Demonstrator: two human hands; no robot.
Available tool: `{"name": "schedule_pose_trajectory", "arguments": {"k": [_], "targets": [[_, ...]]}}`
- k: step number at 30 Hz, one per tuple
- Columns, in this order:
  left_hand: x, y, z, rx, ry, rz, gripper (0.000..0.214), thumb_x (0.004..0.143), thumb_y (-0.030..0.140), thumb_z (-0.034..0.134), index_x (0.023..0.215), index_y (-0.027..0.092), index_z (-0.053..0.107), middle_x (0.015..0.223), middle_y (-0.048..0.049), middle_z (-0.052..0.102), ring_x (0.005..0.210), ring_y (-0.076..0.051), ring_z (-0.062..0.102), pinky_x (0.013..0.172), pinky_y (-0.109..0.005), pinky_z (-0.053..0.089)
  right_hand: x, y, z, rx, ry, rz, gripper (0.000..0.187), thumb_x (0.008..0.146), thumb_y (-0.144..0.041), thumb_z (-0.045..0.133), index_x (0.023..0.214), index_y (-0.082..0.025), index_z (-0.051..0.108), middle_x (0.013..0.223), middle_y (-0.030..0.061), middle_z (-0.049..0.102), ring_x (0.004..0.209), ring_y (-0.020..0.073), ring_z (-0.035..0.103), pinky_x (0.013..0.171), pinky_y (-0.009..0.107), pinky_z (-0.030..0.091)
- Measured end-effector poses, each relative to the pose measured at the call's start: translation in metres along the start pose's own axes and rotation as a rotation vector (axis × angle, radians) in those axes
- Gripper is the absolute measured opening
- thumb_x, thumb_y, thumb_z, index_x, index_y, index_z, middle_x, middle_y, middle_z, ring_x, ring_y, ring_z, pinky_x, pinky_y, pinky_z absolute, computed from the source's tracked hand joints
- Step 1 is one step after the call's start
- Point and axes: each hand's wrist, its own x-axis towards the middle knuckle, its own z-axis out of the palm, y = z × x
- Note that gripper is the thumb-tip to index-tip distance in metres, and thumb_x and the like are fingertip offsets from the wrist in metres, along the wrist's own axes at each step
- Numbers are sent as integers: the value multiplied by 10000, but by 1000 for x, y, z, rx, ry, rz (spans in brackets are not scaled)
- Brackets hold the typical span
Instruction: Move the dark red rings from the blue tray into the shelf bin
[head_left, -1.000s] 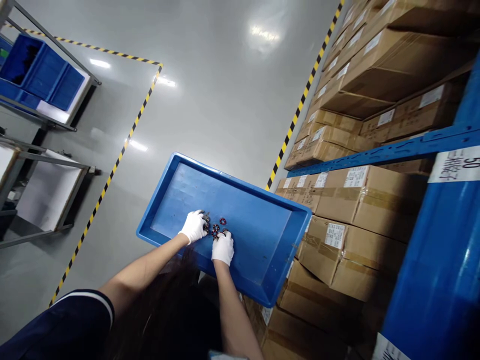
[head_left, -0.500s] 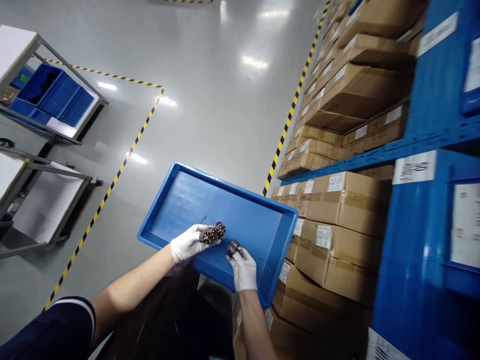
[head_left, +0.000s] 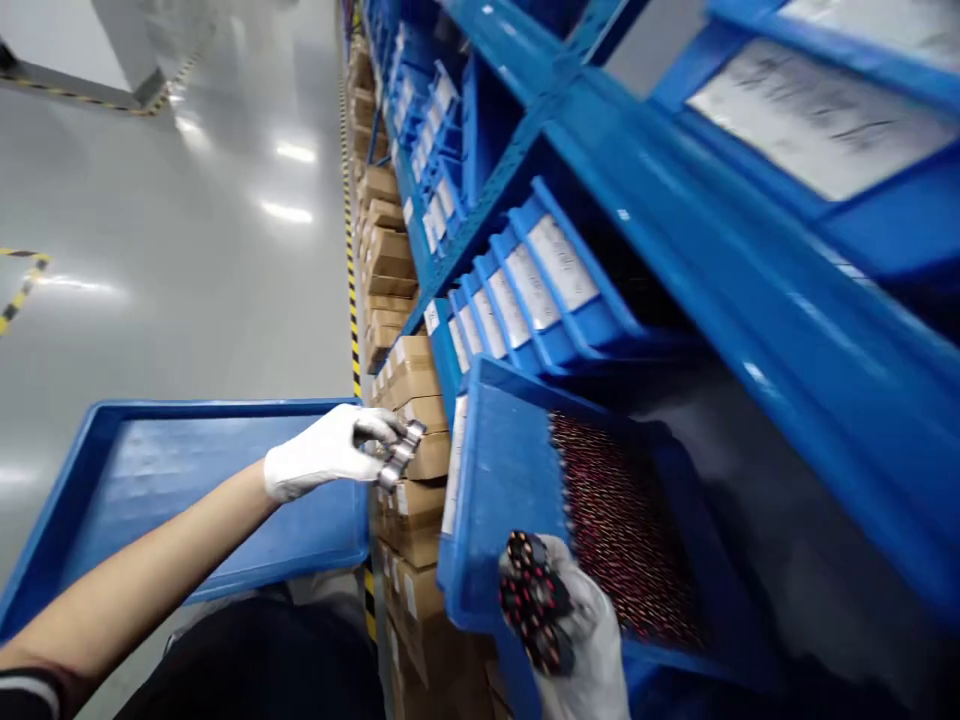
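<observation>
Right hand [head_left: 581, 640] first: the gloved grip is closed around a fistful of small dark round parts with red-wound cores [head_left: 534, 603], stacked in a clump that pokes out of the fist toward eleven o'clock. That clump sits right at the near wall of the pulled-out bin [head_left: 502, 480], touching or just shy of the rim; which, the blur will not let me say. The bin's bed of matching red-and-black parts [head_left: 622, 520] lies at one o'clock from the fist, just over the wall, and the bin's long axis runs from the fist up toward twelve.

Left hand [head_left: 322, 452] now: its grip is pinched shut on a short row of metallic pieces [head_left: 397, 458], their line tilted from seven to one o'clock. This hand hangs over the right edge of the blue tray [head_left: 112, 470], and the bin lies at three o'clock from it, with the stacked cardboard boxes [head_left: 409, 400] showing between. So the right hand is clearly the nearer one to the bin; the left is a reach away.

Beyond, at twelve to two o'clock, rows of labelled blue bins [head_left: 525, 290] fill the shelving, and a grey floor with yellow-black tape [head_left: 349, 260] runs off at eleven.
</observation>
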Motion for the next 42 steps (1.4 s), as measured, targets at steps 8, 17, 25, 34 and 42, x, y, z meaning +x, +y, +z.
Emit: {"name": "schedule_pose_trajectory", "arguments": {"k": [8,17,25,34,42], "targets": [[185,-22,166,1192,-333,11,291,641,334,664,826,117,718,806,-112,683,730,-240,636,646,-295,475,56,55,-91,-607,-45,-114,116,567,-158,660,682,-145,667,862,78,597,858,186,570,837,329,468],[265,-74,258,1403,-258,77,319,662,172,620,917,-19,635,906,-273,599,925,-369,565,769,-432,439,63,52,-119,-1010,-166,-34,117,716,-115,565,754,-177,657,1019,28,566,863,122,558,834,211,424],[271,-63,279,1420,-285,-47,299,645,114,624,904,-34,642,892,-284,594,908,-375,566,766,-461,431,81,33,-126,-1295,-98,93,275,819,-163,440,985,-218,651,1146,66,533,933,202,571,760,298,438],[266,-53,268,1297,-212,-69,342,737,263,566,943,3,649,958,-259,606,911,-349,588,796,-432,450,79,37,-133,-1324,-6,13,242,789,-229,531,977,-275,676,1217,50,499,1027,260,456,819,355,410],[226,-70,238,910,-183,-222,362,788,246,481,1097,108,609,1092,-143,623,987,-251,590,849,-313,454,80,37,-140,-1191,-11,-15,236,750,-209,590,984,-212,617,1289,22,452,1058,222,449,907,333,385]]}}
